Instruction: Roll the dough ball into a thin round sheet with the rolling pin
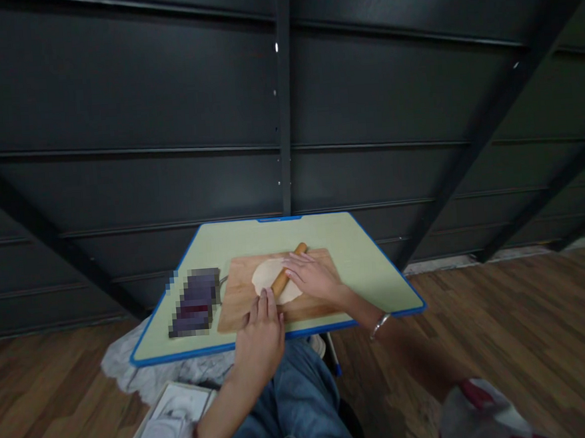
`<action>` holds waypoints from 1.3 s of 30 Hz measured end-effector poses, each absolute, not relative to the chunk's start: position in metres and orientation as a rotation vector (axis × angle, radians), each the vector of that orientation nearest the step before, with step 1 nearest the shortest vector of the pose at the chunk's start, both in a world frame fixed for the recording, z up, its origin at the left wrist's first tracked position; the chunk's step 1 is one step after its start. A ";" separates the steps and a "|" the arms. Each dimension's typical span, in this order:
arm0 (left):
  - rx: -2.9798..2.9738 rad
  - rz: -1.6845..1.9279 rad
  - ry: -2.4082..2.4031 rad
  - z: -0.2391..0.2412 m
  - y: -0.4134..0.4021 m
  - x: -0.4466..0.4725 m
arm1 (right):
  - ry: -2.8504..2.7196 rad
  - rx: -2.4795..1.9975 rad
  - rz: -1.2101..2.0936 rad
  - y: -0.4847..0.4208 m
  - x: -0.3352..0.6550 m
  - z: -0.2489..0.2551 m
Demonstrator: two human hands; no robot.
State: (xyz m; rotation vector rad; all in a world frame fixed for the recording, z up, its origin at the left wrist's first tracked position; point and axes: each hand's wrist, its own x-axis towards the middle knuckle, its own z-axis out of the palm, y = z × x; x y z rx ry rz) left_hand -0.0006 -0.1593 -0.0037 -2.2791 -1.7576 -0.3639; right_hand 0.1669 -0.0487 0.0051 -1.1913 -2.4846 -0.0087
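A wooden rolling pin (282, 283) lies at a slant across a flat, pale round of dough (265, 274). The dough rests on a wooden board (238, 296). My left hand (261, 328) is on the pin's near end, its fingers close together over it. Farther up, my right hand (312, 275) lies across the pin, fingers closed over it near the far end. The pin's far tip shows beyond my right fingers. Both hands partly hide the pin and the dough.
A green folding table (376, 266) with a blue rim holds the board. A dark, pixelated flat object (195, 302) lies left of the board. Below left are a crumpled pale cloth (127, 364) and an open box (161, 422). A dark panelled wall (163, 88) rises behind the table.
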 end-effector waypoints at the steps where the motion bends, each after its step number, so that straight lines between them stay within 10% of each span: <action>1: -2.288 -0.366 -1.738 -0.005 -0.160 0.001 | -2.479 -1.193 -0.003 -0.051 0.171 0.005; 39: -2.159 -0.643 -1.697 -0.052 -0.174 -0.056 | -2.555 -1.403 0.129 -0.001 0.009 -0.005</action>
